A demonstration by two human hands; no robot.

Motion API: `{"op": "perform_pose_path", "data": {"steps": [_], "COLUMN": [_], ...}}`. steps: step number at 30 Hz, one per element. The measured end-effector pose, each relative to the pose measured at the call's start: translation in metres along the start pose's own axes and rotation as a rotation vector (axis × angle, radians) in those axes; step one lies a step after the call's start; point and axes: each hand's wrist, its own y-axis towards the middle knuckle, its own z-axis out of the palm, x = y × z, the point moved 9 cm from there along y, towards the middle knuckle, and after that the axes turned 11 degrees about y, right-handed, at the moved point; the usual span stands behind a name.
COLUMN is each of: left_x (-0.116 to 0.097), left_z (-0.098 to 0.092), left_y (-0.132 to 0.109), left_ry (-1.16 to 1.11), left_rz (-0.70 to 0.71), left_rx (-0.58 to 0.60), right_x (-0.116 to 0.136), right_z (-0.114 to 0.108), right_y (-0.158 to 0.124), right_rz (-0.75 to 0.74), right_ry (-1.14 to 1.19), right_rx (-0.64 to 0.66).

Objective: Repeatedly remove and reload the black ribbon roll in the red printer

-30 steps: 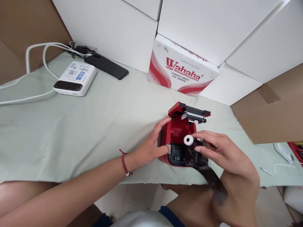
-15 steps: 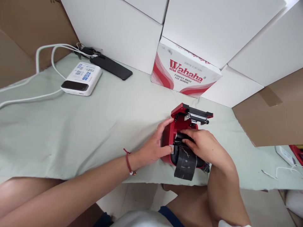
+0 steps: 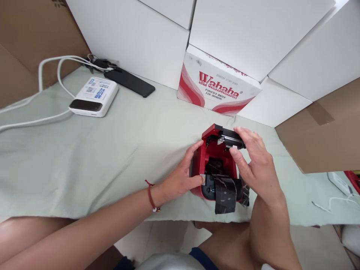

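Note:
A small red printer (image 3: 213, 153) stands near the front edge of the pale green cloth, its lid (image 3: 225, 134) tipped open at the back. A dark roll sits in its bay and a black strip of it (image 3: 225, 194) hangs out over the front. My left hand (image 3: 182, 175) grips the printer's left side, thumb at the front corner. My right hand (image 3: 254, 161) rests on the open lid, fingers on its top edge and thumb under it.
A red-and-white Wahaha carton (image 3: 219, 88) and white boxes (image 3: 132, 33) line the back. At far left lie a white device (image 3: 94, 96) with white cables and a black phone (image 3: 129, 81). Brown cardboard (image 3: 323, 131) stands right.
My right hand carried the roll with the white core into the printer's bay, let it go, and moved up to the open lid. My left hand stayed on the printer.

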Motion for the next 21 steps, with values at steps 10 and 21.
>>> {"op": "perform_pose_path", "data": {"steps": [10,21], "left_x": [-0.021,-0.028], "left_z": [-0.013,-0.012], "left_y": [-0.009,-0.008], "left_ry": [0.258,0.338], "left_rz": [0.227,0.231], "left_rx": [-0.08,-0.057], "right_x": [0.034,0.041], "right_z": [-0.015,0.013], "right_y": [-0.018,-0.027], "right_rz": [-0.048,-0.045], "right_ry": [-0.066,-0.231], "right_rx": [0.19,0.451]}}
